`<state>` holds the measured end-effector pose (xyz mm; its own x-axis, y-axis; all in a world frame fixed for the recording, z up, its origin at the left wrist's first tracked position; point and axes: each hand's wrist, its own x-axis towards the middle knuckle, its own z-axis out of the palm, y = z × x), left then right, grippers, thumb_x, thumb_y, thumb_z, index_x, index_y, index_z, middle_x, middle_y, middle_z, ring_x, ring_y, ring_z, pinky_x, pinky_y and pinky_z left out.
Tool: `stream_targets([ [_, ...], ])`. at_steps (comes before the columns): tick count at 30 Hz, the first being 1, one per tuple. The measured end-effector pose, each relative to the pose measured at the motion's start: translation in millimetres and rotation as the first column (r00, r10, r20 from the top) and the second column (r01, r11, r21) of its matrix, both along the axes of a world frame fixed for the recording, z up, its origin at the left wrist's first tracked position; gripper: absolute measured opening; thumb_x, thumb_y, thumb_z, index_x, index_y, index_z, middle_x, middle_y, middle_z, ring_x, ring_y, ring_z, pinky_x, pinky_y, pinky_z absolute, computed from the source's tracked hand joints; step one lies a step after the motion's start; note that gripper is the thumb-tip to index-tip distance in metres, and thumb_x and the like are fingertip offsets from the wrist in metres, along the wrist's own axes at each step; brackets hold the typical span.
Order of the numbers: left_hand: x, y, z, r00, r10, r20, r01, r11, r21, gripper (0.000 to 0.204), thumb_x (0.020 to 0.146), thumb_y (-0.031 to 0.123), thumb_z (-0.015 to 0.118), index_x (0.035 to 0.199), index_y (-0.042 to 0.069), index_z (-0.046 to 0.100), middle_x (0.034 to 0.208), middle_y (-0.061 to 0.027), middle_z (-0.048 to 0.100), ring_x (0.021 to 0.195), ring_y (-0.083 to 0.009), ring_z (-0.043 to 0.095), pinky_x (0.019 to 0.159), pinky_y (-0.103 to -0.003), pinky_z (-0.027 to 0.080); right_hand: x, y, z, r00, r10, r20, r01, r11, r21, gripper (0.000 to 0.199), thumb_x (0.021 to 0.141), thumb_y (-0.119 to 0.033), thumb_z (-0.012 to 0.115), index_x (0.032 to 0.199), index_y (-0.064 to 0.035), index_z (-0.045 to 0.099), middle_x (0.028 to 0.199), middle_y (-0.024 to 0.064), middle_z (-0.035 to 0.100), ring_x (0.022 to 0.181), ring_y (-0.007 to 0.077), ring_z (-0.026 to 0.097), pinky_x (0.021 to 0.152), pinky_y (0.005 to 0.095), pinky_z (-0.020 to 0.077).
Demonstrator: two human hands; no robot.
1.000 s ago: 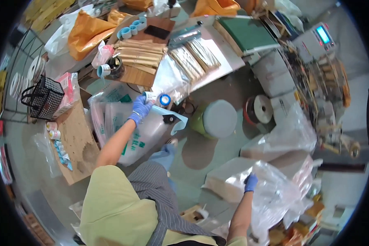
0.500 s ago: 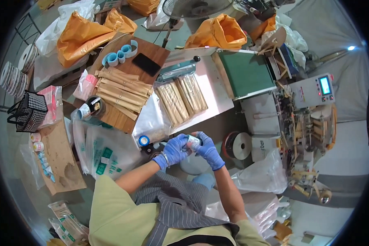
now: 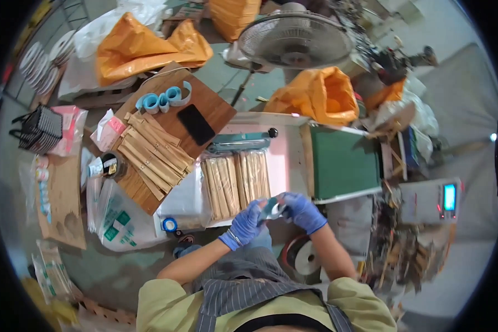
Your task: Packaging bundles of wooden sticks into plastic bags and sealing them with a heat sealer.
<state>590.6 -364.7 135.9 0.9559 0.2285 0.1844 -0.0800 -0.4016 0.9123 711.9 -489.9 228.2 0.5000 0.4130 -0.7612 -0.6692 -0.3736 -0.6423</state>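
Our blue-gloved left hand (image 3: 245,224) and right hand (image 3: 303,213) pinch a small, curled blue strip (image 3: 270,209) between them, near 2 shiny plastic-wrapped bundles (image 3: 222,185) of slim tan pieces. Beyond, we see a flat black phone (image 3: 196,124) on a wood-grained board (image 3: 218,110).

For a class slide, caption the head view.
Left hand and right hand, gloved, hold a bluish roll near bagged strips.
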Motion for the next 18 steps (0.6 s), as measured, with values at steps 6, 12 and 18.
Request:
stream_targets([
  [6, 192, 20, -80, 0.968, 0.035, -0.25, 0.023, 0.974, 0.224, 0.015, 0.07, 0.026, 0.056, 0.072, 0.012, 0.062, 0.074, -0.0148, 0.059, 0.072, -0.0315, 0.058, 0.061, -0.041, 0.046, 198, -45, -14, 0.994, 0.11, 0.027, -0.112, 0.987, 0.115, 0.02, 0.071, -0.02, 0.064, 0.085, -0.0065, 0.06, 0.065, -0.0004, 0.057, 0.049, 0.0079, 0.05, 0.045, 0.0211, 0.0406],
  [12, 442, 102, -68, 0.906, 0.396, -0.151, -0.216, 0.737, 0.641, 0.016, 0.075, 0.015, 0.053, 0.088, 0.011, 0.062, 0.09, -0.0122, 0.061, 0.084, -0.0307, 0.058, 0.073, -0.04, 0.045, 300, -22, -79, 0.787, 0.103, 0.609, -0.216, 0.97, 0.115, 0.027, 0.072, -0.013, 0.066, 0.094, -0.0009, 0.059, 0.07, -0.002, 0.055, 0.063, 0.0039, 0.049, 0.056, 0.0179, 0.0394],
  [18, 471, 154, -121, 0.885, 0.421, 0.198, -0.464, 0.823, 0.328, 0.032, 0.078, 0.004, 0.046, 0.104, 0.015, 0.062, 0.101, -0.0165, 0.059, 0.101, -0.0279, 0.054, 0.088, -0.035, 0.041, 315, 67, -254, 0.775, 0.267, 0.573, -0.484, 0.833, 0.266, 0.028, 0.078, -0.01, 0.054, 0.105, -0.0005, 0.055, 0.089, 0.005, 0.061, 0.079, 0.0112, 0.055, 0.072, 0.0247, 0.0446],
])
